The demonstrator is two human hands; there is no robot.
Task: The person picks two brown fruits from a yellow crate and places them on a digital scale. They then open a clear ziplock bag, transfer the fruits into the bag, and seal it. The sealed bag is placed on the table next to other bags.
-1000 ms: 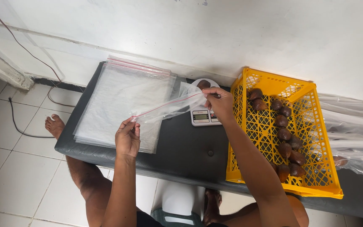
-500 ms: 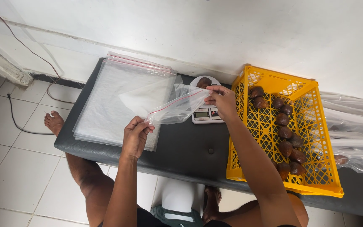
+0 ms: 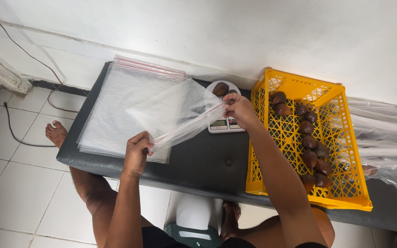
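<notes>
I hold a clear zip bag (image 3: 175, 112) with a pink seal strip by its mouth, stretched above a dark padded bench (image 3: 203, 160). My left hand (image 3: 137, 150) pinches the near end of the strip; my right hand (image 3: 240, 109) pinches the far end, just over a small white digital scale (image 3: 224, 121). One brown scaly fruit (image 3: 220, 88) sits on the scale's plate. A stack of flat clear zip bags (image 3: 116, 110) lies on the bench's left part, under the lifted bag.
A yellow plastic crate (image 3: 341, 151) with several brown fruits stands on the bench's right part. Filled clear bags (image 3: 382, 147) lie further right. A white wall runs behind the bench. A cable (image 3: 19, 133) trails on the tiled floor at left, near my bare foot.
The lifted bag has puffed up and swung away from the stack. My left hand has moved toward the bench's near edge, drawing the seal strip taut; my right hand has stayed by the scale.
</notes>
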